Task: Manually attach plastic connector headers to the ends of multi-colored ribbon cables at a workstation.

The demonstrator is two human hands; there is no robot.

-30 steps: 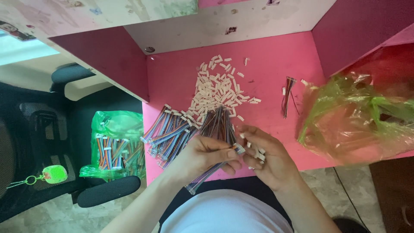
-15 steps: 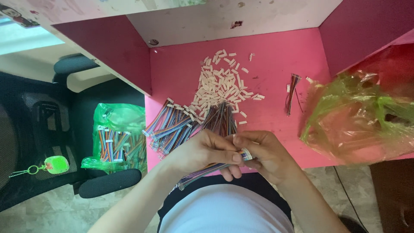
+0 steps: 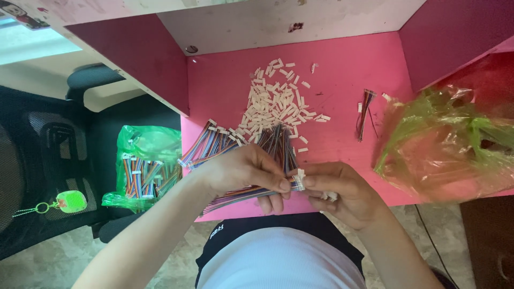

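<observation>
Head view: left hand (image 3: 241, 171) has its grip clamped on a multicoloured ribbon cable (image 3: 241, 194), held just above the near edge of the pink counter (image 3: 342, 80). Right hand (image 3: 342, 190) pinches a small white connector (image 3: 299, 180) at the cable's end. A pile of white connectors (image 3: 276, 99) lies beyond.

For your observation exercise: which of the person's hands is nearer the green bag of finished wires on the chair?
Left. The left hand is just right of the green bag; the right hand lies farther right, beyond it.
</observation>
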